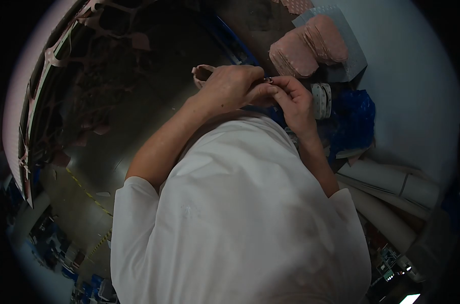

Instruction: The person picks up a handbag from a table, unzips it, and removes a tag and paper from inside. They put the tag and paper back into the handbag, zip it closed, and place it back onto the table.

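Note:
Both my hands meet in front of my chest, at the top middle of the view. My left hand (pixel 235 83) has its fingers curled, with the thumb pressed near the index finger. A pinkish curled piece (pixel 203 74) sticks out beyond its left side. Touching its fingertips, my right hand (pixel 296 104) is pinched on a small dark and shiny item (pixel 268 80), too small to name. What lies inside the left hand is hidden.
Stacks of pink cut pieces (pixel 293 53) rest on a grey sheet (pixel 357 48) at upper right. Nearby are a white strip bundle (pixel 321 101), blue plastic (pixel 355 119) and rolls (pixel 382 210). A pink sheet with cut-out holes (pixel 52 58) hangs at left.

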### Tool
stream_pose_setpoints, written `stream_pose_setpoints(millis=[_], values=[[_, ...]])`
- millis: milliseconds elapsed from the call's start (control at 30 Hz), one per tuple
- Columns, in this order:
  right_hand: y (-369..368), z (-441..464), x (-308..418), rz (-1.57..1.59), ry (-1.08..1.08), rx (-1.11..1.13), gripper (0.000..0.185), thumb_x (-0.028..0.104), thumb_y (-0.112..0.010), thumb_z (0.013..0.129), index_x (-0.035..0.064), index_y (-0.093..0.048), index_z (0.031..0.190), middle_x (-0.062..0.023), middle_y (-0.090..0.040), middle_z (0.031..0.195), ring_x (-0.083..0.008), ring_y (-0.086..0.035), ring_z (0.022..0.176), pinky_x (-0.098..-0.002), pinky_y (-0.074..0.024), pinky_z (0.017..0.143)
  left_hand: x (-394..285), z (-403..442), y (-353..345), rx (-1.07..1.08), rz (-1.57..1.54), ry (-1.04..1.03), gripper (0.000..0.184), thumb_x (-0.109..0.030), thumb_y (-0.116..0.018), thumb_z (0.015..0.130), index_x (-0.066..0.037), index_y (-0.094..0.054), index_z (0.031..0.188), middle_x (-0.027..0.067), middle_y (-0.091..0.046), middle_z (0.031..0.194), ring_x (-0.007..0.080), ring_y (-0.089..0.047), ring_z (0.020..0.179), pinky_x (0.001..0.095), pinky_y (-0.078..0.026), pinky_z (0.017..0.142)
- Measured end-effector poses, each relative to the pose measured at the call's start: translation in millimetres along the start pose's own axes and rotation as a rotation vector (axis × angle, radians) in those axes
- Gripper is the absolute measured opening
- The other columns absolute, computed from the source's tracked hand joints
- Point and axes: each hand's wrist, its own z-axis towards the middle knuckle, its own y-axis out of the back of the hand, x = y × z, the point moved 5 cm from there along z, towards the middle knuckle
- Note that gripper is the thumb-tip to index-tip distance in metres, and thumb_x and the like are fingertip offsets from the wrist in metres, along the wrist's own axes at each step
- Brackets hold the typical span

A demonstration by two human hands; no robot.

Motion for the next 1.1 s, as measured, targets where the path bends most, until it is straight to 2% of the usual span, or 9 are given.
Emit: stream_pose_setpoints(millis=[33,200,333,433,533,767,900,1000,1100], values=[[-4.8,0.7,-1.3,-0.020,-0.020,0.014,0.016,0.004,-0.057,0.101,-0.0035,-0.063,0.114,-0.0084,-0.070,0.100,-0.0112,-0.068,0.090,-0.0264,-0.0582,0.079,6.4,-4.1,1.1,0.027,-0.034,0.010,0.048,-0.048,-0.066,0.094,0.000,-0.066,0.086,0.0151,-0.068,0.077,0.0335,-0.067,0.071,0.0431,-0.051,0.064],[-13.2,3.1,-2.8,0.077,-0.083,0.058,0.015,0.005,-0.058,0.101,-0.0024,-0.065,0.112,-0.0073,-0.070,0.098,-0.0113,-0.068,0.089,-0.0252,-0.0576,0.078,16.4,-12.8,7.8,0.146,-0.270,0.227,0.040,-0.037,-0.060,0.100,0.001,-0.066,0.088,0.0175,-0.067,0.075,0.0351,-0.066,0.070,0.0430,-0.051,0.064],[-19.9,9.6,-1.8,0.040,-0.126,-0.016,0.016,0.005,-0.059,0.100,-0.0018,-0.065,0.112,-0.0076,-0.070,0.098,-0.0115,-0.068,0.089,-0.0251,-0.0586,0.076,37.6,-20.1,10.4,0.012,-0.422,0.380,0.034,-0.030,-0.058,0.099,0.001,-0.067,0.089,0.0180,-0.067,0.076,0.0354,-0.065,0.070,0.0416,-0.051,0.065],[-24.1,13.7,-3.0,0.029,-0.031,-0.062,0.016,0.005,-0.059,0.100,-0.0025,-0.065,0.113,-0.0087,-0.070,0.098,-0.0114,-0.068,0.088,-0.0254,-0.0593,0.074,39.5,-21.7,13.8,-0.137,-0.079,0.231,0.028,-0.023,-0.063,0.098,-0.001,-0.063,0.082,0.0124,-0.061,0.070,0.0231,-0.056,0.057,0.0360,-0.047,0.056],[-24.9,14.3,2.9,0.038,-0.045,-0.063,0.016,0.004,-0.060,0.099,-0.0033,-0.065,0.112,-0.0097,-0.071,0.096,-0.0111,-0.068,0.086,-0.0248,-0.0587,0.074,34.5,-23.5,19.6,-0.222,0.168,0.191,0.025,-0.023,-0.061,0.093,-0.002,-0.064,0.080,0.0142,-0.067,0.075,0.0342,-0.065,0.070,0.0444,-0.050,0.063],[-16.4,20.0,9.5,-0.002,-0.006,-0.059,0.016,0.004,-0.060,0.099,-0.0039,-0.065,0.112,-0.0104,-0.071,0.096,-0.0108,-0.068,0.084,-0.0238,-0.0571,0.072,53.6,-29.9,56.7,-0.575,0.581,0.014,0.022,-0.020,-0.070,0.090,-0.007,-0.061,0.075,0.0101,-0.065,0.073,0.0295,-0.065,0.068,0.0417,-0.050,0.060],[-19.2,18.2,14.0,0.012,0.011,-0.050,0.017,0.005,-0.061,0.099,-0.0035,-0.066,0.113,-0.0098,-0.071,0.093,-0.0107,-0.066,0.079,-0.0240,-0.0561,0.071,68.3,-43.9,74.4,-0.605,0.685,0.155,0.023,-0.017,-0.070,0.088,-0.008,-0.059,0.069,0.0070,-0.061,0.063,0.0256,-0.064,0.066,0.0401,-0.049,0.064],[-19.1,17.1,15.4,-0.005,0.008,-0.045,0.016,0.004,-0.061,0.099,-0.0038,-0.066,0.112,-0.0097,-0.071,0.093,-0.0107,-0.067,0.081,-0.0240,-0.0568,0.071,63.9,-44.9,80.4,-0.629,0.729,0.170,0.018,-0.017,-0.070,0.087,-0.008,-0.064,0.073,0.0071,-0.064,0.072,0.0243,-0.064,0.069,0.0404,-0.049,0.063],[-19.6,19.4,20.4,-0.072,0.024,-0.040,0.015,0.003,-0.061,0.098,-0.0041,-0.066,0.110,-0.0094,-0.072,0.092,-0.0103,-0.068,0.081,-0.0236,-0.0572,0.071,48.3,-42.7,91.1,-0.655,0.836,0.110,0.012,-0.017,-0.071,0.086,-0.007,-0.069,0.079,0.0095,-0.067,0.089,0.0240,-0.065,0.074,0.0396,-0.052,0.068]])
